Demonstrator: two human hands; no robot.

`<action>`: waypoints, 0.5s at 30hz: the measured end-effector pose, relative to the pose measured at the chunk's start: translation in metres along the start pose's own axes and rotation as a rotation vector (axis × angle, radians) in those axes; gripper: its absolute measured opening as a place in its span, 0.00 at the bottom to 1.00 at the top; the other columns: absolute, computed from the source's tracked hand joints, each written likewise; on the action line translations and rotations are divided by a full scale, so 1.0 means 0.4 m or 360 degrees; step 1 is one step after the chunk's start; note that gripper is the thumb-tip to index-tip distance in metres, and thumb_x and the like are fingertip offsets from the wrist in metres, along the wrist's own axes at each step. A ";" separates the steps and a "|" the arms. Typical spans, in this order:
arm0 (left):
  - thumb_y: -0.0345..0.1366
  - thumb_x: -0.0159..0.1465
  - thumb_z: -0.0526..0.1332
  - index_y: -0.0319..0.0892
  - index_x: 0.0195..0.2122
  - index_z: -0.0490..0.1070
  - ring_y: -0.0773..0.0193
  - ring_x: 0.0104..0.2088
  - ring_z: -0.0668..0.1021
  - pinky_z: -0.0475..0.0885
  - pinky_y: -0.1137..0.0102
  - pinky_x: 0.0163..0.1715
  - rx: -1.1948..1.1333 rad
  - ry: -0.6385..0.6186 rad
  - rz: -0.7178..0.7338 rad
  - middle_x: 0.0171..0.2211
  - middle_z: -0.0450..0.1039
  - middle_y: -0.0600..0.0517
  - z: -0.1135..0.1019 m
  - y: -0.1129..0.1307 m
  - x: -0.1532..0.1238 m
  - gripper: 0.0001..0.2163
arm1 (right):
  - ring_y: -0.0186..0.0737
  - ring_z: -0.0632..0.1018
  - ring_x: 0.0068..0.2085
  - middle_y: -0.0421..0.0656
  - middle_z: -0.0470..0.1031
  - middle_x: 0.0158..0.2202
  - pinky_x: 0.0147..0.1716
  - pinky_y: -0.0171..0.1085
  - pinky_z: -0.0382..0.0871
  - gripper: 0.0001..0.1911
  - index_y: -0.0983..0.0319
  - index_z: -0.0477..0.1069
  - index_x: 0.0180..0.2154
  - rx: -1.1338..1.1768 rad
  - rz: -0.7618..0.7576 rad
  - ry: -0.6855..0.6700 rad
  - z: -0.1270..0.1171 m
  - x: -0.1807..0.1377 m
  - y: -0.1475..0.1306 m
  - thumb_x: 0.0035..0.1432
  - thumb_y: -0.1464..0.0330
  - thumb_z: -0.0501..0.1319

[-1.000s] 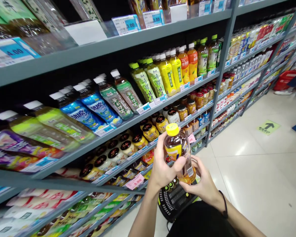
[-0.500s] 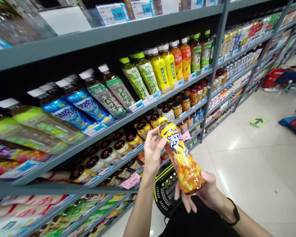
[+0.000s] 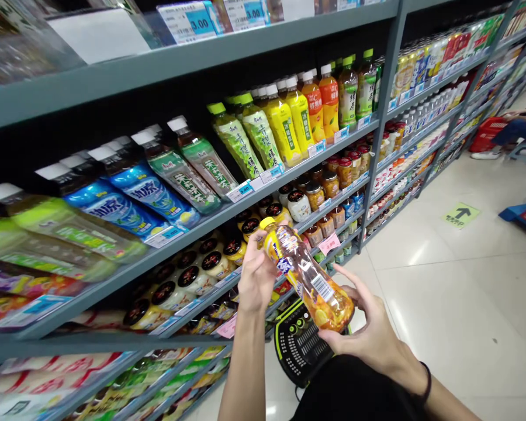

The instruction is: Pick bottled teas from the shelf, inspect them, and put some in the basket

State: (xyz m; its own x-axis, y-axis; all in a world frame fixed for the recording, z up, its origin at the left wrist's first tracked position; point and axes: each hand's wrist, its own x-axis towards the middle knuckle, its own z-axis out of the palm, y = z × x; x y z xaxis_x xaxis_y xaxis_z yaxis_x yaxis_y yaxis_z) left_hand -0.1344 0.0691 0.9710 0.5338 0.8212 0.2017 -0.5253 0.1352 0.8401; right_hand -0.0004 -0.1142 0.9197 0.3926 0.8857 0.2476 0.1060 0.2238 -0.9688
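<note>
I hold a plastic bottle of amber tea point(image 3: 307, 276) with a yellow cap and a yellow-orange label, tilted with the cap to the upper left. Its barcode faces up. My left hand point(image 3: 256, 278) grips the neck end just below the cap. My right hand point(image 3: 368, 330) cups the bottle's base from below, fingers curled round it, a dark band on that wrist. Both hands are in front of the middle shelves of a shop rack.
Grey shelves point(image 3: 263, 181) run along the left with several rows of drink bottles, jars and price tags. A black basket with green trim point(image 3: 300, 345) hangs below my hands. The tiled aisle floor point(image 3: 464, 304) has a green arrow sticker point(image 3: 461, 215). A seated person point(image 3: 515, 131) is far down the aisle.
The bottle was upright, then tipped over and turned so its barcode faces up. My left hand let go and took hold again near the cap. My right hand stayed under the base.
</note>
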 end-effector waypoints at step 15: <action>0.43 0.64 0.65 0.48 0.62 0.76 0.39 0.65 0.73 0.66 0.46 0.66 0.0117 -0.0130 0.0277 0.67 0.69 0.42 -0.026 0.010 0.002 0.25 | 0.58 0.76 0.61 0.63 0.74 0.57 0.50 0.51 0.82 0.36 0.65 0.46 0.77 -0.1318 -0.1417 -0.0106 -0.040 0.049 0.067 0.72 0.79 0.49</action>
State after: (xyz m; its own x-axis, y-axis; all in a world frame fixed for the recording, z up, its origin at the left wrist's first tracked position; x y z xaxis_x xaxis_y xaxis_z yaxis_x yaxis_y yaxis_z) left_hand -0.1431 0.0763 0.9693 0.4926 0.7807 0.3844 -0.5662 -0.0479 0.8229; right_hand 0.0249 -0.0975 0.8989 -0.1596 0.5794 0.7993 0.8749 0.4580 -0.1573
